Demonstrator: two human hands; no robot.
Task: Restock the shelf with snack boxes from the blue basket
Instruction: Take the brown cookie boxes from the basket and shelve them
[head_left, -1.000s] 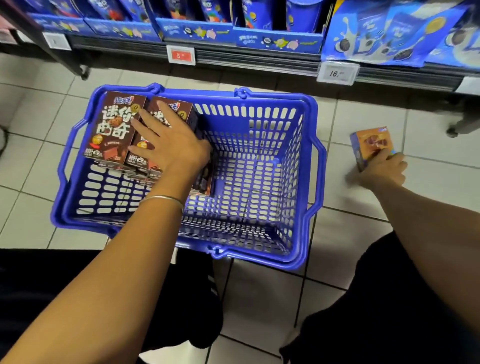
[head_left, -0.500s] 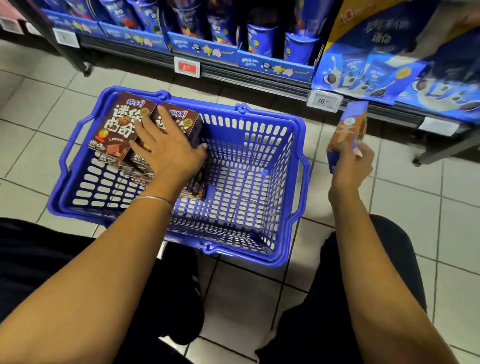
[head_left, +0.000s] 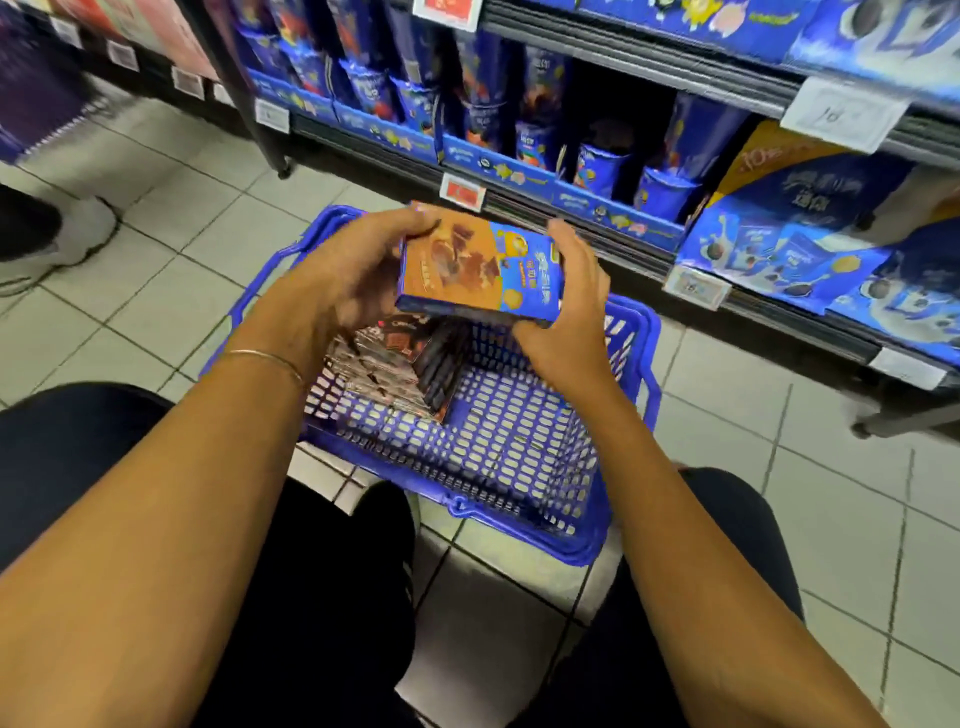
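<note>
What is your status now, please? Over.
Left hand and right hand both grip one orange-and-blue snack box, above the blue basket. Brown boxes lie inside it. Nothing seen between box and shelf.

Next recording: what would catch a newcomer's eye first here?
The left hand and right hand together hold an orange-and-blue snack box, one at each end, just above the blue basket at centre. Under it, brown boxes lie stacked in the basket's left part; behind, blue tubs stand on the low shelf.
</note>
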